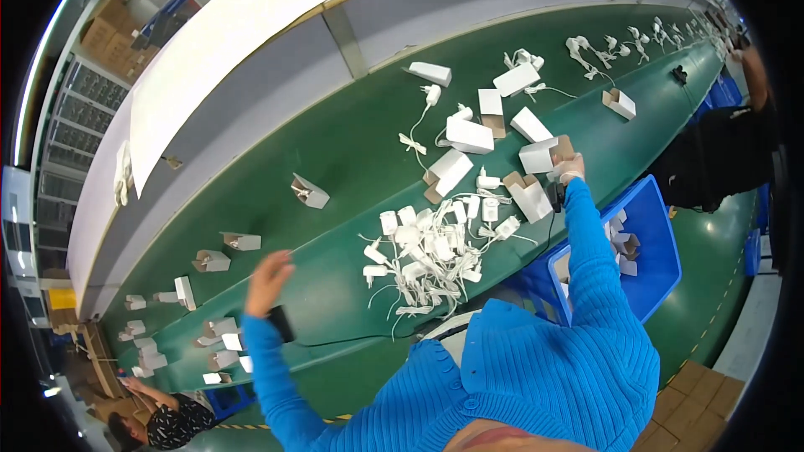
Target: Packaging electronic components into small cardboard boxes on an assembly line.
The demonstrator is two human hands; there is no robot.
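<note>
My right hand (570,168) is closed on a white box (538,156) with its brown flaps standing open, at the right of the green bench. Just below lies another open white box (528,197). My left hand (269,278) is over the bench at the left, slightly blurred, fingers stretched out and holding nothing. By its wrist is a black device (281,324) with a cable; a similar black piece (555,196) sits at my right wrist. Between my hands is a tangled pile of white plug chargers with cords (431,247).
A blue bin (662,259) holding white boxes stands at my right. More boxes (469,136) and chargers (431,96) lie beyond the pile; several boxes (222,331) lie at far left. A divider wall (477,12) runs along the back. Other people (712,155) work at both ends.
</note>
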